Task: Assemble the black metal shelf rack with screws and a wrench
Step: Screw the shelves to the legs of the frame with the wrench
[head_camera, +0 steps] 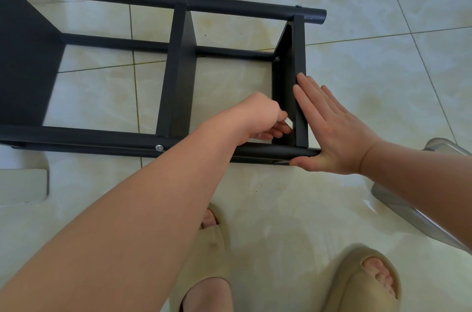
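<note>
The black metal shelf rack (178, 68) is lying on its side on the tiled floor (357, 61), filling the upper left and centre of the frame. The left hand (258, 117) is reaching inside the rightmost bay, its fingers (278, 130) pinching a small silvery wrench (290, 123) against the end shelf (288, 97). The right hand (334, 130) is lying flat, fingers spread, bracing that shelf and the near tube (268, 152). This looks like tightening the last corner screw; next calls for short turns while holding steady.
</note>
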`<control>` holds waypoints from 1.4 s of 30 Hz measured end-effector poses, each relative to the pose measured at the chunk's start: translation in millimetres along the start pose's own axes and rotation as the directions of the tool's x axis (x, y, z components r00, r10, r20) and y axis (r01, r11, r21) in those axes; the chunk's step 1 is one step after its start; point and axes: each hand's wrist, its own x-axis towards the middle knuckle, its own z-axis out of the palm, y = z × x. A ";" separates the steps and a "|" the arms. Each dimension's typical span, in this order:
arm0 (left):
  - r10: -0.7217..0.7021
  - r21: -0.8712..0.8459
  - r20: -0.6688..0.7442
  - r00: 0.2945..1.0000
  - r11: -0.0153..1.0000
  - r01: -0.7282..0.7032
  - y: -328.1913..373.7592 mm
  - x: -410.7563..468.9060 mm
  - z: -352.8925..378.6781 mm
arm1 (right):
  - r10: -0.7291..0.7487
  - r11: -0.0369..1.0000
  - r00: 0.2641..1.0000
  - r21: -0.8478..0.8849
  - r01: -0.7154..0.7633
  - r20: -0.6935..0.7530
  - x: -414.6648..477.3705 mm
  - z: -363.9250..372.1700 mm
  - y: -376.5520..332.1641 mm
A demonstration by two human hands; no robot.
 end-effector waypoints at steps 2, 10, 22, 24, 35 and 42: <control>0.014 0.039 0.010 1.000 0.999 -0.014 0.5 -0.5 -1.8 | 0.000 1.000 1.000 0.000 0.000 0.002 0.0 0.1 -0.1; 0.062 0.155 0.065 0.996 0.985 -0.072 1.7 -5.2 -7.0 | 0.001 1.000 1.000 -0.006 -0.001 0.003 0.1 -0.4 -0.8; 0.084 0.293 0.127 0.988 0.949 -0.118 -4.4 -7.8 -16.0 | 0.000 1.000 1.000 -0.008 0.000 0.003 -0.2 1.2 0.3; 0.086 0.316 0.132 0.987 0.941 -0.124 -5.3 -7.9 -16.9 | -0.001 1.000 1.000 -0.006 0.001 -0.001 0.2 1.1 0.4; 0.080 0.544 0.181 0.980 0.823 -0.167 -3.9 -13.4 -19.1 | -0.001 1.000 1.000 -0.001 0.001 -0.007 -0.5 1.9 0.7; 0.099 0.582 0.153 0.983 0.795 -0.170 -5.9 -10.2 -23.1 | -0.005 1.000 1.000 0.001 0.005 -0.014 0.0 2.0 0.0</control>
